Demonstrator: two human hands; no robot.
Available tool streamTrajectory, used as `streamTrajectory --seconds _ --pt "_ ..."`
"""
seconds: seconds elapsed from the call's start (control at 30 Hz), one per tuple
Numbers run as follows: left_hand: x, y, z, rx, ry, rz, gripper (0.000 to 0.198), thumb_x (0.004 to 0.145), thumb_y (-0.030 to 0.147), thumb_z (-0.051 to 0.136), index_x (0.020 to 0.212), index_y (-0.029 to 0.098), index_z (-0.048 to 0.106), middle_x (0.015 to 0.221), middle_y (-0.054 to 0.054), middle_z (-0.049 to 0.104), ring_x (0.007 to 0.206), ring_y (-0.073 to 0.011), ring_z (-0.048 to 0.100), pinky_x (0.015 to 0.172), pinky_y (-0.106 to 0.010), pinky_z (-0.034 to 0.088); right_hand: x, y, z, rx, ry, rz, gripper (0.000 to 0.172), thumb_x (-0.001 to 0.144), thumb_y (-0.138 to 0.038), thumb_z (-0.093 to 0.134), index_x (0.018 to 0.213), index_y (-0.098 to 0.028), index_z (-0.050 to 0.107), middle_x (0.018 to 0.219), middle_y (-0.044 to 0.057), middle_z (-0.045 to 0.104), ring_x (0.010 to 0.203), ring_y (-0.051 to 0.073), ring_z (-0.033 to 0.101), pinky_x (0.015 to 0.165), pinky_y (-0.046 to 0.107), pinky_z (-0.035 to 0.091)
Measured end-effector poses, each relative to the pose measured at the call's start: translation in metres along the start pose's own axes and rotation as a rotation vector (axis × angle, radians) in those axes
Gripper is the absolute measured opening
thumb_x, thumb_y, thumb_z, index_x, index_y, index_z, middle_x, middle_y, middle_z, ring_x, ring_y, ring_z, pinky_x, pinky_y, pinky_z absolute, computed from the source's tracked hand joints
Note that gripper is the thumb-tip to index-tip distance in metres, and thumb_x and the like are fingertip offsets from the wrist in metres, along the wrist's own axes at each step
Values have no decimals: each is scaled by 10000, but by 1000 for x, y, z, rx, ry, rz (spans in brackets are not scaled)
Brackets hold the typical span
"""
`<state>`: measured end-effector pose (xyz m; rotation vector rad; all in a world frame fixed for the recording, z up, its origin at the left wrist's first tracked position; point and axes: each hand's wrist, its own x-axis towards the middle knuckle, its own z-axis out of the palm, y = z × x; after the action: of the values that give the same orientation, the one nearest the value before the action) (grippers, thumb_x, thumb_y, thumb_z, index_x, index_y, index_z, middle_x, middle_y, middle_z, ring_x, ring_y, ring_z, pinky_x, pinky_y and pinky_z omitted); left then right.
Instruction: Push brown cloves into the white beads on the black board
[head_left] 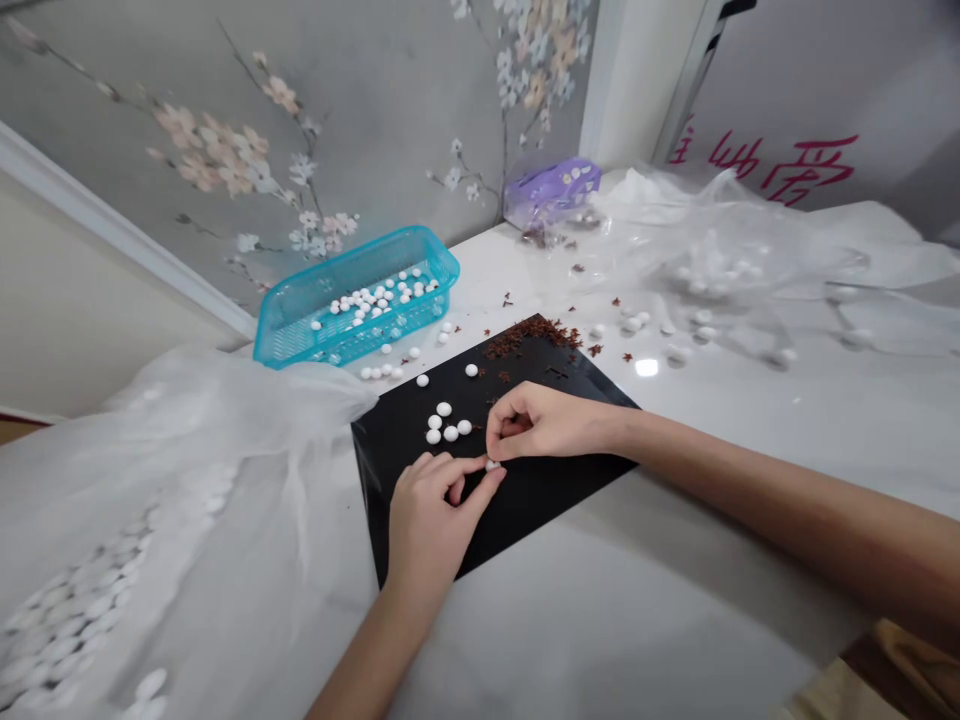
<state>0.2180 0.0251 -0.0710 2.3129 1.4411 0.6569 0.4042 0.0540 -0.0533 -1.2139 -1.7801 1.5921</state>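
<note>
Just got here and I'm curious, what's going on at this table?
A person is working over a black mat. Their left hand pinches a small white piece, with their right hand right against it. More white pieces lie on the mat near brown flakes, and others sit in a blue basket.

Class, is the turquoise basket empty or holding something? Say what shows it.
Holding something: the turquoise plastic basket has small white round pieces lying across its floor, bunched toward the middle.
</note>
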Motion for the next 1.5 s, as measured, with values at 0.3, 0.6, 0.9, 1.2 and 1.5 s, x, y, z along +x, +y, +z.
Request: streamTrajectory --seconds 0.3,0.6,0.9,1.2,1.5 --pt "0 0 -1 8 -5 -3 191 771 370 620 702 212 701 487 43 356 535 -117 393 563 -256 312 -1 2 1 -33 14 -34 73 685 -178 587 672 -112 616 503 -82 302 489 57 258 476 220 214" --pt "-1 3 -1 54 5 16 201 786 359 607 692 206 696 488 42 355 531 -117 376 571 -265 307 0 2 4 -118 17 -70 69 708 -184 568 667 -135 596 537 -74 295 511 67 271 493 228 230" --pt "-1 3 -1 64 6 28 211 791 360 603 679 198 679 491 45 334 528 -115 357 556 -260 296 0 2 7 -98 39 -61 62 701 -166 569 665 -130 605 534 -67 359 513 66 287 496 228 234" --pt "-1 2 -1 60 7 33 219 792 363 597 666 199 668 488 45 336 525 -115 362 556 -261 296 2 7 6 29 39 -18 70 685 -196 620 685 -126 624 554 -37 513 499 63 388 489 212 281" --pt "-2 3 0 62 16 34 207 785 352 607 666 194 669 488 47 334 523 -113 360 551 -258 297 1 7 6 67 17 8 87 676 -211 636 652 -131 616 558 -29 557 511 69 453 497 207 313"
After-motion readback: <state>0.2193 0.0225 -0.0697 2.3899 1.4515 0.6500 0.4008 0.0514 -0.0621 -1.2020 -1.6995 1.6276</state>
